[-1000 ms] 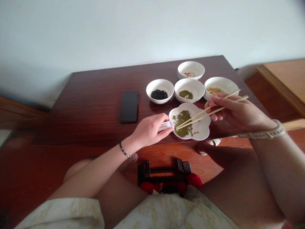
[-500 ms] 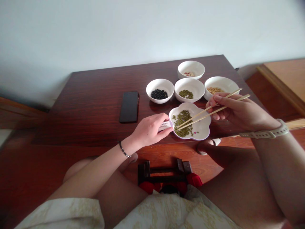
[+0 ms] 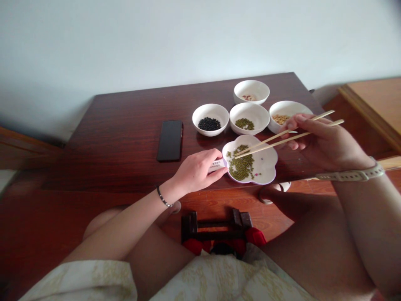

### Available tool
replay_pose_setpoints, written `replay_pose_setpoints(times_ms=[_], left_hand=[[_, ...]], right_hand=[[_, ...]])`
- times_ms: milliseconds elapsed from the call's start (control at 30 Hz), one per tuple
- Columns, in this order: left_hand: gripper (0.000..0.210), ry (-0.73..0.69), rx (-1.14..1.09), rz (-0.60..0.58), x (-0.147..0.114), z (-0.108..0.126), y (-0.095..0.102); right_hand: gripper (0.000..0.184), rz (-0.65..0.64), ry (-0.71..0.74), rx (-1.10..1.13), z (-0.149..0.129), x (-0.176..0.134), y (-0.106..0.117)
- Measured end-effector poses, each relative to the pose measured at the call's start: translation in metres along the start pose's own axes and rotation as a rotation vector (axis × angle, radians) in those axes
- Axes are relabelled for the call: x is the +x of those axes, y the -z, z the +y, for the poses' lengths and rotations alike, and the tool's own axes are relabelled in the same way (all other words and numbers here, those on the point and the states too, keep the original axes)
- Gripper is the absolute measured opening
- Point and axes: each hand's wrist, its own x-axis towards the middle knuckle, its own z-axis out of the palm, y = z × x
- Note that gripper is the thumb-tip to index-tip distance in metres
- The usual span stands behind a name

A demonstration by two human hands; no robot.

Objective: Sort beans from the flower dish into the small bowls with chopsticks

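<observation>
My left hand (image 3: 200, 169) is closed round the short handle of a white, flower-shaped dish (image 3: 266, 165) with a purple rim. Green mung beans (image 3: 242, 167) lie mostly in the dish's left half. In my right hand (image 3: 316, 138) is a pair of wooden chopsticks (image 3: 275, 141), their tips close together over the beans; whether a bean is between them I cannot tell. Just behind the dish, a white bowl (image 3: 249, 108) holds more mung beans (image 3: 244, 124).
Left of it, another bowl (image 3: 210, 109) holds black beans (image 3: 209, 124). A bowl (image 3: 290, 106) of yellowish beans (image 3: 280, 119) stands behind my right hand. The rear bowl (image 3: 251, 86) has reddish and pale bits. A phone (image 3: 170, 140) lies on the dark table (image 3: 131, 125).
My right hand has moved right and slightly up, drawing the chopstick tips toward the back of the bean heap. My left hand and the dish have stayed put.
</observation>
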Motion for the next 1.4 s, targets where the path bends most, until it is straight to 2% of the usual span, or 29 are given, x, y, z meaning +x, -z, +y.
replay_pose_setpoints(times_ms=[200, 367, 467, 600, 667, 1000, 1400], left_hand=[[0.016, 0.017, -0.006, -0.008, -0.001, 0.0, 0.0], [0.017, 0.01, -0.006, -0.009, -0.001, -0.001, -0.001], [0.017, 0.015, 0.003, -0.011, 0.0, 0.0, 0.001], [0.019, 0.034, 0.034, -0.078, 0.002, 0.004, 0.007], [0.02, 0.046, 0.039, -0.092, 0.002, 0.007, 0.01], [0.024, 0.061, 0.021, -0.095, 0.003, 0.008, 0.009], [0.023, 0.071, -0.001, -0.083, 0.003, 0.008, 0.008]], right_hand=[[0.02, 0.264, 0.188, 0.063, 0.006, 0.019, 0.023], [0.021, 0.345, 0.286, 0.105, 0.007, 0.023, 0.025], [0.02, 0.316, 0.238, 0.086, 0.004, 0.017, 0.022], [0.02, 0.171, 0.032, 0.012, -0.001, 0.007, 0.017], [0.022, 0.125, -0.016, -0.025, -0.001, 0.005, 0.014], [0.03, 0.108, 0.044, -0.148, 0.003, 0.007, 0.017], [0.022, 0.134, 0.037, -0.138, 0.004, 0.007, 0.018]])
